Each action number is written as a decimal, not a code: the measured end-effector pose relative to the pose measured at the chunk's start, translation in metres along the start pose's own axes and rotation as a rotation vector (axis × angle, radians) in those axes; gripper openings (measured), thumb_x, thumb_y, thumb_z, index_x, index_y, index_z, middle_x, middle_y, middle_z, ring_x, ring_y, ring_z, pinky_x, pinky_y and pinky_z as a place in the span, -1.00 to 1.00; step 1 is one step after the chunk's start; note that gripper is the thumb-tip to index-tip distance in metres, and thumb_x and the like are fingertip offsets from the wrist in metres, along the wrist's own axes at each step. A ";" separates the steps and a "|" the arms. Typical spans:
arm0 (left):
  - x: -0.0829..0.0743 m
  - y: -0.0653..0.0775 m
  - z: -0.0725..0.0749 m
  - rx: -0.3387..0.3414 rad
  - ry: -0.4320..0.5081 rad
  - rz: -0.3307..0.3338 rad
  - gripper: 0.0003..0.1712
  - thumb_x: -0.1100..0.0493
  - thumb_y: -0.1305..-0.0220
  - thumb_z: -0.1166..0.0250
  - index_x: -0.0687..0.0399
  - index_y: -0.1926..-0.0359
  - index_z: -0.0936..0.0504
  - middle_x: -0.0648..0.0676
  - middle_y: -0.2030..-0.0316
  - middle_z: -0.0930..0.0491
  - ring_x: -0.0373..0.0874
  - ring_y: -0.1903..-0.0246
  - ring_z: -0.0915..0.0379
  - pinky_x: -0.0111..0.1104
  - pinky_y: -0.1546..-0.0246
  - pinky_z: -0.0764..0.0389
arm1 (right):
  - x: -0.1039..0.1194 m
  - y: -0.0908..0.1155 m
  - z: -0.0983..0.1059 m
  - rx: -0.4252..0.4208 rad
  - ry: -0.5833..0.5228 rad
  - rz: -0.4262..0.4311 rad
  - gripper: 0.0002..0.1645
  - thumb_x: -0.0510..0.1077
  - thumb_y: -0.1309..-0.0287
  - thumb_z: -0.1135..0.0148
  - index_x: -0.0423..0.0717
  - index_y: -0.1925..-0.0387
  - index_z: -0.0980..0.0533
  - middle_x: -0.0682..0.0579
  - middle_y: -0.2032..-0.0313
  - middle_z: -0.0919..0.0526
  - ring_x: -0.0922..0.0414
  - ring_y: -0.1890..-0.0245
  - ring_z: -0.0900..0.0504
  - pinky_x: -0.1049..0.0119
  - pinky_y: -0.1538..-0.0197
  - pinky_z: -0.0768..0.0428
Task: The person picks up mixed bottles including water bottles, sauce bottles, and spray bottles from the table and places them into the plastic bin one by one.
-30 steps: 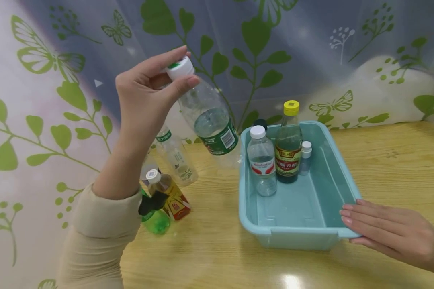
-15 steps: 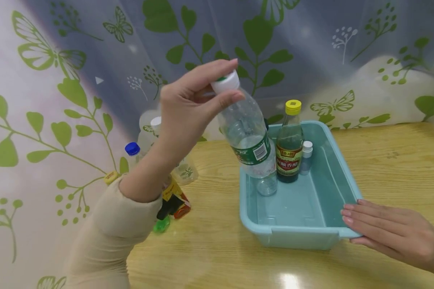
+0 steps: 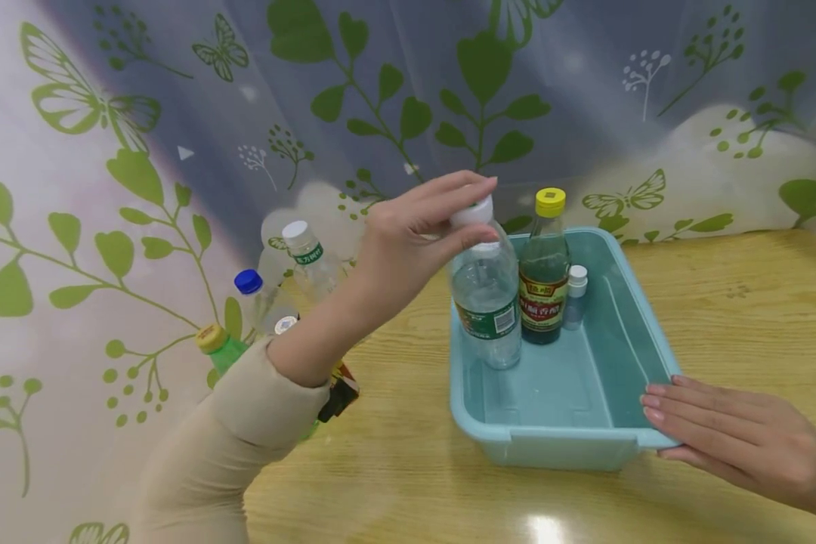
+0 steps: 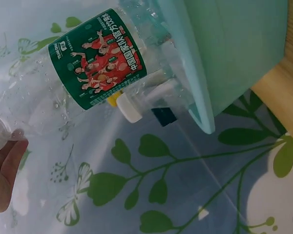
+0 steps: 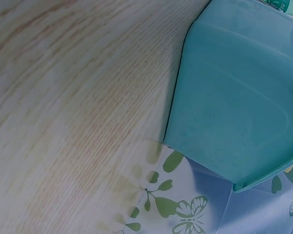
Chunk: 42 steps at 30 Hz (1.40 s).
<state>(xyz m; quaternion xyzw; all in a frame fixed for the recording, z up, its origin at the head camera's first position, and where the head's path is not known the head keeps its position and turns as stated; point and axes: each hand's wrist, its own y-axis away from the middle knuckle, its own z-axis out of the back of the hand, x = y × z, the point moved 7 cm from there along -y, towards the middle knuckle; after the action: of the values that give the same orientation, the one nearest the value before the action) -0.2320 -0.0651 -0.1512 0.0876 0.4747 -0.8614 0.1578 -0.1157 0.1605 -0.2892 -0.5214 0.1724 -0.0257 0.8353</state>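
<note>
Leaf-and-butterfly cloth [image 3: 211, 189] fills the top of frame, wood-grain table [image 3: 408, 483] below. Left hand [image 3: 404, 242], mid-frame, pinches the green-label bottle [image 3: 486, 321] by its white cap. Bottle hangs below and right of that hand, long axis near vertical, base leaning slightly toward lower right, at the left side of the blue tub [image 3: 557, 451]. Can't tell if base touches tub floor. Left hand is the nearer one; right hand [image 3: 755, 434], lower right, is well apart from the bottle, holds nothing, fingers straight on the tub's near right corner. In the way: second clear bottle [image 3: 506, 357], mostly masked by the held one, contact unclear; yellow-capped dark bottle [image 3: 544, 302] just right, small vial [image 3: 575, 302] beyond. Blue-capped bottle [image 3: 250, 285] and yellow-capped green bottle [image 3: 217, 346] sit at frame left, partly hidden.
</note>
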 end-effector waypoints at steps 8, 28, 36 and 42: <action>0.004 0.013 -0.022 0.126 -0.157 -0.059 -0.53 0.26 0.03 -0.46 0.34 0.04 -0.65 0.22 0.12 -0.66 -0.16 0.30 -0.65 -0.55 0.29 -0.57 | -0.003 0.014 0.000 -0.031 -0.019 0.004 -0.65 -0.12 -0.27 -0.17 -0.37 0.17 -0.64 -0.20 0.20 -0.71 0.03 0.04 -0.66 0.28 -0.22 -0.44; 0.037 0.067 -0.061 0.254 -0.166 -0.044 -0.55 0.26 0.04 -0.45 0.34 0.06 -0.65 0.23 0.06 -0.64 -0.15 0.22 -0.67 -0.64 0.09 -0.51 | 0.001 -0.001 -0.001 -0.025 -0.011 -0.001 -0.64 -0.13 -0.32 -0.11 -0.36 0.11 -0.62 -0.17 0.13 -0.70 0.10 -0.07 -0.60 0.34 -0.25 -0.40; 0.047 0.072 -0.064 0.230 -0.152 0.060 -0.48 0.24 -0.02 -0.43 0.29 -0.05 -0.60 0.22 -0.06 -0.58 -0.06 -0.06 -0.54 -0.59 -0.01 -0.48 | 0.001 0.001 0.000 -0.030 0.005 -0.004 -0.64 -0.12 -0.32 -0.11 -0.35 0.11 -0.62 -0.16 0.14 -0.70 0.10 -0.06 -0.60 0.33 -0.24 -0.40; 0.047 0.074 -0.065 0.227 -0.217 0.070 -0.37 0.13 0.01 -0.46 0.26 -0.11 -0.56 0.19 -0.13 -0.52 -0.11 -0.06 -0.52 -0.60 0.07 -0.52 | 0.000 0.000 0.000 -0.034 0.006 -0.006 -0.64 -0.11 -0.31 -0.11 -0.34 0.10 -0.62 -0.15 0.13 -0.70 0.11 -0.06 -0.60 0.34 -0.25 -0.40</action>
<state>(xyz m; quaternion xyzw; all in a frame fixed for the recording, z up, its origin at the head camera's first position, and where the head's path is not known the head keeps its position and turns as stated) -0.2500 -0.0563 -0.2583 0.0276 0.3512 -0.9079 0.2271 -0.1154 0.1601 -0.2894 -0.5360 0.1738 -0.0267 0.8257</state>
